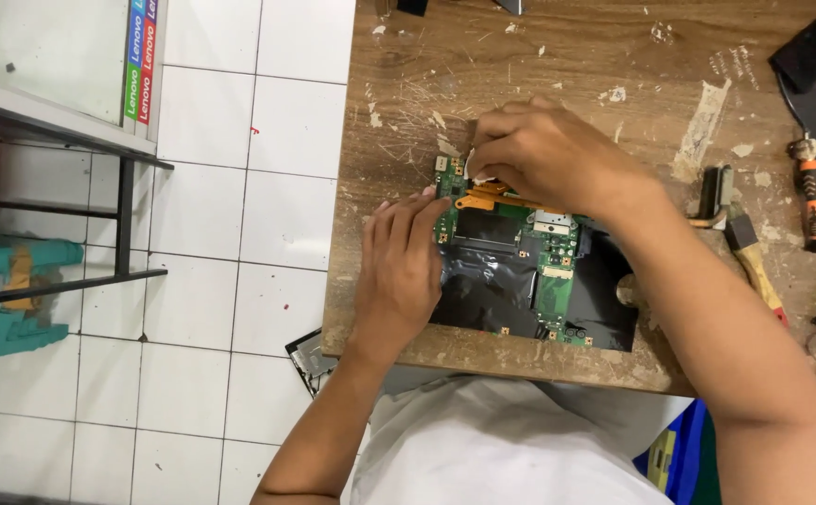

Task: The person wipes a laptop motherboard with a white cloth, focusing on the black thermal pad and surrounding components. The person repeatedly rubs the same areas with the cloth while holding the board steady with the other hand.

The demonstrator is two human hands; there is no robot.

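- I see my left hand (399,271) lying flat, fingers together, pressing the left edge of the green laptop motherboard (529,271) on the scarred wooden workbench (520,56).
- My right hand (544,154) is curled at the board's top-left corner, fingertips pinched on a small white piece (476,174) beside the copper heat pipe (487,196).
- An orange-handled screwdriver (812,201) lies well apart, far right.

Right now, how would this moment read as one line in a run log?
left hand: flat on circuit board left edge | right hand: fingertips pinch at board's top-left corner by copper pipe | wooden table
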